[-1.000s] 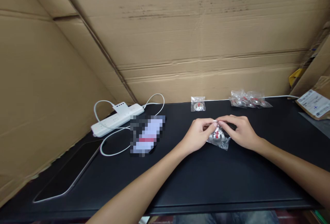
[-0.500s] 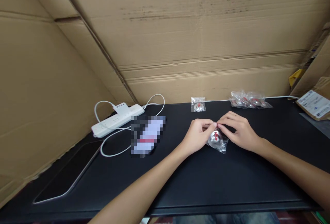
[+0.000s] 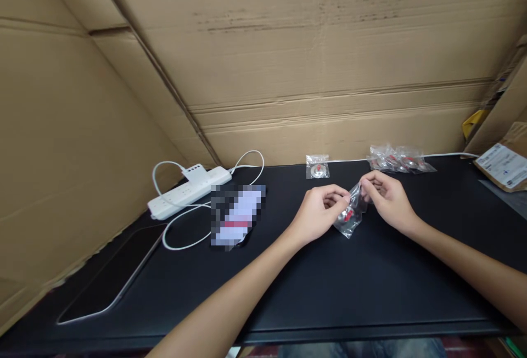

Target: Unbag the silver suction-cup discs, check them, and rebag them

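Note:
Between my hands hangs a clear plastic bag [image 3: 354, 222], its top edge stretched out sideways. Inside its lower left part is a round silver metal piece with a red part [image 3: 348, 214], partly covered by my fingers. My left hand [image 3: 323, 210] pinches the bag's left upper edge between thumb and fingers. On the other side, my right hand [image 3: 385, 196] is closed on the upper right corner. Just beyond lies another small bagged silver disc with a red part [image 3: 318, 170], and several more such bags [image 3: 397, 160] are piled to its right.
On the left are a white power strip [image 3: 189, 192] with looped cables, a pixelated object [image 3: 239, 215] and a dark flat panel with a pale rim [image 3: 111, 275]. A labelled brown package [image 3: 504, 166] sits far right. Cardboard walls [image 3: 329, 72] enclose the black table [image 3: 349, 292].
My right hand has moved slightly right and up, spreading the bag's top apart. The bag and the disc inside have tilted, and my left fingers now cover part of the disc.

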`<state>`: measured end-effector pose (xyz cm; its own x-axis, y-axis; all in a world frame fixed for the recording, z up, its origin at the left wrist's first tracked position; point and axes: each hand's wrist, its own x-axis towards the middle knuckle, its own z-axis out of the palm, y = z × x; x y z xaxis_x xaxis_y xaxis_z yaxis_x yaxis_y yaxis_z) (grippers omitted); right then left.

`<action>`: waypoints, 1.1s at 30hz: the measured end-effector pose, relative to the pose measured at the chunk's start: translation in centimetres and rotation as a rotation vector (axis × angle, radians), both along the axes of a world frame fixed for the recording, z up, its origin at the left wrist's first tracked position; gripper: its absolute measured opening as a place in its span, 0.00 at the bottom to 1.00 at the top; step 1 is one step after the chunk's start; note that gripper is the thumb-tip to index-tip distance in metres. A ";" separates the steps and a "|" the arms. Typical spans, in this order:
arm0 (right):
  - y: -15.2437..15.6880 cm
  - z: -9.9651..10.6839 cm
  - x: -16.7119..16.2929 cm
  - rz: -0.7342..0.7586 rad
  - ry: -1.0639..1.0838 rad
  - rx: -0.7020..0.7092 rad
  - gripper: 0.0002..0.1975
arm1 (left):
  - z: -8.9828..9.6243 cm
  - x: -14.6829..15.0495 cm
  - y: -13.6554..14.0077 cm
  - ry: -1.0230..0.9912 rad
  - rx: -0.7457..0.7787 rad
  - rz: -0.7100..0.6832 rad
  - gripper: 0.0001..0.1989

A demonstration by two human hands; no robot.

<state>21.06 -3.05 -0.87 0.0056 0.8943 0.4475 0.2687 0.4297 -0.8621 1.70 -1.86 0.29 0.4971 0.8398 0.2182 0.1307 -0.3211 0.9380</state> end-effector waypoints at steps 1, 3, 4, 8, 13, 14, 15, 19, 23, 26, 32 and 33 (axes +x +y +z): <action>0.1 0.0 0.0 0.014 0.044 -0.031 0.12 | 0.0 0.0 0.0 0.007 -0.016 -0.004 0.11; 0.1 0.1 0.0 0.037 0.126 -0.083 0.13 | 0.1 -0.1 0.1 0.033 -0.055 -0.033 0.13; 0.1 0.1 -0.1 0.046 0.167 -0.111 0.13 | 0.1 -0.1 0.1 0.050 -0.068 -0.056 0.14; 0.2 0.0 -0.1 0.078 0.264 -0.196 0.13 | -0.1 -0.2 0.1 0.129 -0.032 -0.112 0.15; 0.7 -0.4 0.5 -0.029 0.157 -0.100 0.11 | -0.2 -0.3 0.4 0.093 -0.073 -0.044 0.11; 0.7 -0.4 0.6 -0.080 0.114 -0.038 0.10 | -0.2 -0.3 0.5 0.077 -0.086 -0.021 0.11; 0.7 -0.3 0.7 -0.130 0.068 0.030 0.08 | -0.1 -0.3 0.5 0.055 -0.099 0.003 0.12; -0.3 0.5 0.4 -0.203 -0.132 0.243 0.04 | 0.3 -0.2 0.4 -0.085 -0.228 0.066 0.13; -1.2 1.0 -0.3 -0.115 -0.243 0.261 0.06 | 0.5 0.1 0.2 -0.161 -0.265 0.081 0.16; -1.3 1.0 -0.6 -0.040 -0.117 0.052 0.10 | 0.4 0.0 0.3 -0.199 -0.230 0.123 0.18; -1.1 1.5 -0.9 0.094 0.388 -0.303 0.16 | 0.3 -0.2 0.9 -0.317 -0.180 0.258 0.22; -1.2 1.6 -0.9 0.126 0.415 -0.349 0.15 | 0.2 -0.2 0.9 -0.332 -0.159 0.262 0.21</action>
